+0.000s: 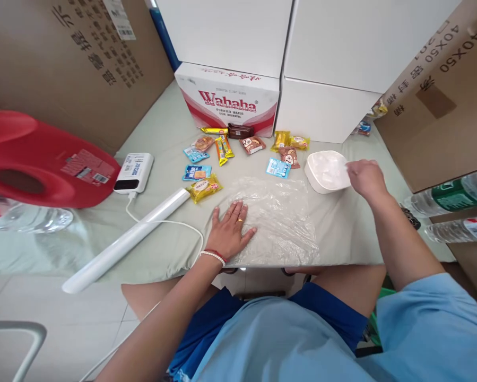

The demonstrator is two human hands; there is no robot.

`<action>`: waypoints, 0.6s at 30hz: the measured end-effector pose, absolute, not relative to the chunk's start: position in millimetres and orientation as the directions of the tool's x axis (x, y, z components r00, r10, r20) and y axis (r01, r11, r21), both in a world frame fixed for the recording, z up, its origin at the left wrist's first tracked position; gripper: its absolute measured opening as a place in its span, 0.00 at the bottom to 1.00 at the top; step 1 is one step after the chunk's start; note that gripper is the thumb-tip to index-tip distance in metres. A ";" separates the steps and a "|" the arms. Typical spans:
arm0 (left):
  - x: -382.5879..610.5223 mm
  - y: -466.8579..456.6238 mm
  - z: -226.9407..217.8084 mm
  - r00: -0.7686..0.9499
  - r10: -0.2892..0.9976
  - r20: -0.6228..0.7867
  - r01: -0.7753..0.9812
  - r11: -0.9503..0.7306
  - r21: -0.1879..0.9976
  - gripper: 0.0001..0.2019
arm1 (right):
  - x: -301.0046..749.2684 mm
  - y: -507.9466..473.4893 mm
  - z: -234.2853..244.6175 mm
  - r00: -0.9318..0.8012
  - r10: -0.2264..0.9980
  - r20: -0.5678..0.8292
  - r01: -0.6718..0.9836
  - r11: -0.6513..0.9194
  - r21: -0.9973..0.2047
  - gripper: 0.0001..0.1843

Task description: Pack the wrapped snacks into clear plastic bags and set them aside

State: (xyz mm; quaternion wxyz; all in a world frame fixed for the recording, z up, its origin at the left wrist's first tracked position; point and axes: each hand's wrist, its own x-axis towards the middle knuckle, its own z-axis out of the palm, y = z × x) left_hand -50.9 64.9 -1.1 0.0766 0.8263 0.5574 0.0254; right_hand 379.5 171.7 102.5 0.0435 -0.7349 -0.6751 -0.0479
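My left hand (229, 233) lies flat with fingers spread on the left part of a crinkled clear plastic sheet (282, 223). The sheet rests on the cloth-covered table in front of me. At the right, my right hand (367, 178) is closed in a pinch beside the rim of a white plastic bowl (323, 185). What its fingers grip, if anything, I cannot make out, as the fingertips are slightly blurred. Whitish, translucent material (329, 164) fills the bowl. Beyond the sheet lie small wrapped snacks, among them a yellow packet (205, 188) and a light blue packet (278, 167).
A long white roll (130, 239) lies to the left, crossed by a white cable from a power bank (133, 172). A red jug (43, 159) stands further left. A Wahaha carton (230, 101) and white boxes (329, 109) line the back. Plastic bottles (453, 196) lie right.
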 end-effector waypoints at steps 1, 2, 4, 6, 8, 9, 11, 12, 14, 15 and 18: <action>-51.1 64.9 -0.7 0.380 0.924 -0.042 0.916 -0.370 0.157 0.36 | 371.1 181.4 108.4 0.083 0.996 0.006 0.996 -0.083 0.019 0.19; -51.2 64.9 -0.3 0.383 0.923 -0.042 0.915 -0.372 0.158 0.36 | 360.6 188.8 115.3 0.084 0.995 -0.055 0.996 -0.082 0.036 0.21; -51.4 65.1 0.3 0.384 0.922 -0.043 0.914 -0.373 0.161 0.36 | 333.2 198.5 128.5 0.063 0.997 0.043 0.997 -0.065 0.047 0.27; -51.6 65.5 0.3 0.387 0.921 -0.041 0.912 -0.376 0.163 0.36 | 298.5 206.2 132.6 -0.041 0.978 0.205 0.999 0.039 0.012 0.28; -52.1 66.0 -1.0 0.392 0.919 -0.032 0.909 -0.383 0.163 0.36 | 261.3 216.9 120.6 -0.195 0.977 0.092 0.978 0.200 -0.060 0.24; -52.4 66.2 -2.0 0.395 0.918 -0.026 0.908 -0.386 0.161 0.35 | 244.0 223.6 108.9 -0.270 0.963 -0.001 0.959 0.269 -0.090 0.24; -53.2 66.3 -4.8 0.402 0.916 -0.011 0.905 -0.396 0.156 0.36 | 216.2 237.1 79.9 -0.339 0.934 -0.110 0.940 0.330 -0.090 0.34; -53.6 66.2 -6.3 0.406 0.914 -0.001 0.903 -0.401 0.153 0.36 | 206.2 242.6 65.8 -0.340 0.930 -0.138 0.940 0.334 -0.068 0.37; -54.1 65.7 -8.5 0.412 0.911 0.020 0.900 -0.410 0.151 0.37 | 193.3 250.0 45.3 -0.299 0.944 -0.137 0.953 0.303 0.009 0.35; -54.2 65.5 -9.1 0.413 0.910 0.029 0.898 -0.412 0.151 0.37 | 189.2 252.3 40.6 -0.284 0.950 -0.127 0.955 0.293 0.053 0.29; -54.4 65.8 -8.6 0.411 0.911 0.037 0.897 -0.411 0.164 0.38 | 173.1 259.8 48.9 -0.296 0.949 -0.107 0.942 0.309 0.131 0.21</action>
